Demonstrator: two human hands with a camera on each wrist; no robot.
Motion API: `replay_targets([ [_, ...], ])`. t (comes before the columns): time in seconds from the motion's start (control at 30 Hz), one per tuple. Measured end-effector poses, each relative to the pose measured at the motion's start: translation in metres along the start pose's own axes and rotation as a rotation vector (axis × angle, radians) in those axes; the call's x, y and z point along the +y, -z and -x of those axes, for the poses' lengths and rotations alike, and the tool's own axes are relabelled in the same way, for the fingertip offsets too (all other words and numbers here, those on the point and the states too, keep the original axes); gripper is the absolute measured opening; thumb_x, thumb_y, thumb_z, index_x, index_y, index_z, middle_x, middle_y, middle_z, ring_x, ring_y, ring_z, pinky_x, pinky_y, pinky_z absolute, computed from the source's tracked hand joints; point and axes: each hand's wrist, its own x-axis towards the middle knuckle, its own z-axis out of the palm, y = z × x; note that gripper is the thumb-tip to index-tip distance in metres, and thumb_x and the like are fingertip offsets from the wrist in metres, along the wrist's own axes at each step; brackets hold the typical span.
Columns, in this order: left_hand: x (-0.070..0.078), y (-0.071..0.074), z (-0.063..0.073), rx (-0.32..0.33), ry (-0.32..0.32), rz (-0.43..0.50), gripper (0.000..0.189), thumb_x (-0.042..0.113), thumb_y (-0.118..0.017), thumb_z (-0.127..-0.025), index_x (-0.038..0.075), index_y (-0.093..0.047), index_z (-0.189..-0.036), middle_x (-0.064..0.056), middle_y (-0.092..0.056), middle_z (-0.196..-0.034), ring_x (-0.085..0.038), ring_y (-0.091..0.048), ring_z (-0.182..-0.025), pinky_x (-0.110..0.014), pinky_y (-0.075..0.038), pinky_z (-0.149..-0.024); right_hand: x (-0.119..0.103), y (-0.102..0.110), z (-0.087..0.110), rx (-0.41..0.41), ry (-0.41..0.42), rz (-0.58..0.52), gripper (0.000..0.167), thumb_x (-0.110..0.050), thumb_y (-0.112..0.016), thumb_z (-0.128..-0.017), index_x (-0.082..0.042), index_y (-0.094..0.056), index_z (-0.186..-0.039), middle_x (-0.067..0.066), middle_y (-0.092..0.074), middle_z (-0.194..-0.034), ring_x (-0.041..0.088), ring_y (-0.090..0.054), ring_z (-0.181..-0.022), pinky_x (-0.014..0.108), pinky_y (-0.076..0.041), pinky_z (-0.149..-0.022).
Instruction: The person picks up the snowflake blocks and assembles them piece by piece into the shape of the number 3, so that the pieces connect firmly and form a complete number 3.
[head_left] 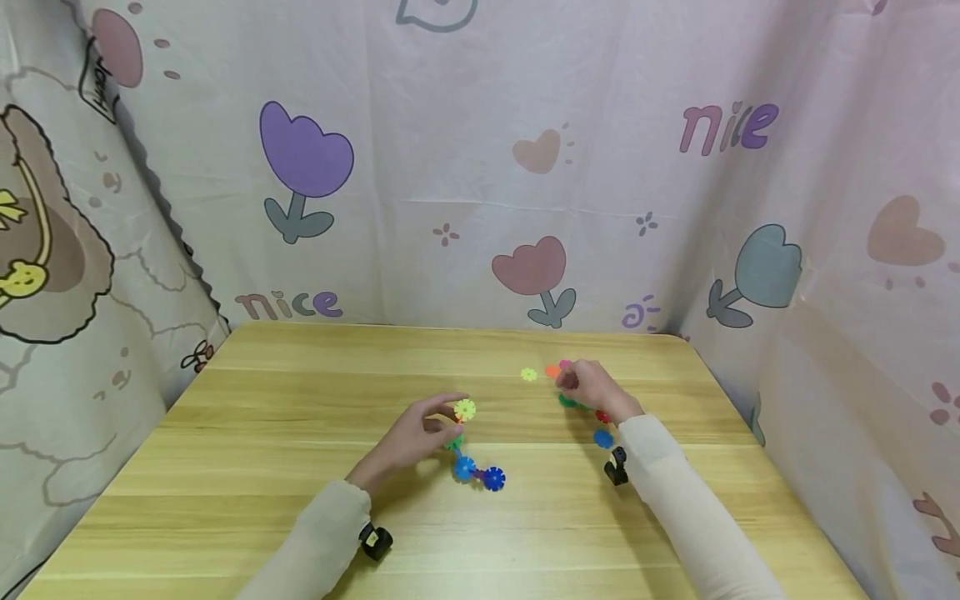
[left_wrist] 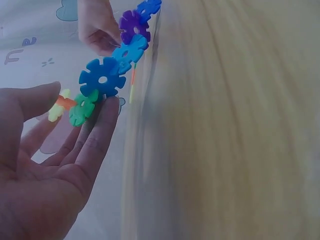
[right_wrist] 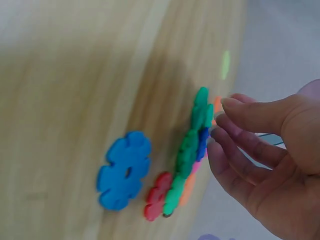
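My left hand (head_left: 408,435) grips one end of a chain of interlocking plastic snowflake discs (left_wrist: 102,80). A yellow disc (head_left: 465,409) sits by its fingertips, joined to orange and green ones. Blue and purple discs follow, and a dark blue disc (head_left: 494,478) forms the far end. Farther back on the right, my right hand (head_left: 595,390) is over loose discs, its fingers loosely bent with nothing seen between them. Close beside its fingertips in the right wrist view lie green discs (right_wrist: 187,152), with a red disc (right_wrist: 157,196) and a blue disc (right_wrist: 125,171) nearer the camera.
A single yellow disc (head_left: 528,375) lies left of the pile, near an orange disc (head_left: 552,371). All rest on a wood-grain table (head_left: 300,375). Behind it hangs a printed curtain (head_left: 420,167).
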Motion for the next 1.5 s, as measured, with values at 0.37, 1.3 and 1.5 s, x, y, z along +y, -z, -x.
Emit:
replay_targets([
  [0.37,0.000,0.000,0.001,0.004,-0.020,-0.014,0.052,0.017,-0.067,-0.102,0.013,-0.051,-0.151,-0.019,-0.063,-0.129,-0.025,-0.070,-0.101,-0.030,-0.062,-0.081,0.007,-0.009,0.003,-0.031,-0.017,-0.018,0.022,0.006,-0.081,-0.082,0.001,-0.075,-0.102,0.014,-0.076,-0.099,0.026,-0.071,-0.092,0.040,-0.062,-0.087],
  [1.3,0.000,0.000,0.001,0.021,-0.002,-0.019,0.052,0.020,-0.069,-0.101,0.014,-0.054,-0.150,-0.019,-0.065,-0.126,-0.021,-0.071,-0.096,-0.032,-0.062,-0.078,-0.018,-0.003,-0.002,0.047,0.072,-0.083,0.008,0.000,-0.076,-0.089,-0.002,-0.076,-0.096,0.008,-0.071,-0.086,0.015,-0.060,-0.079,0.030,-0.054,-0.075],
  [1.5,0.001,0.000,0.002,0.022,0.008,-0.006,0.051,0.020,-0.069,-0.100,0.014,-0.054,-0.149,-0.018,-0.064,-0.125,-0.021,-0.072,-0.094,-0.033,-0.063,-0.078,-0.029,-0.004,-0.005,0.042,0.068,-0.107,0.006,-0.001,-0.075,-0.091,-0.005,-0.077,-0.095,0.006,-0.070,-0.083,0.014,-0.059,-0.075,0.027,-0.053,-0.071],
])
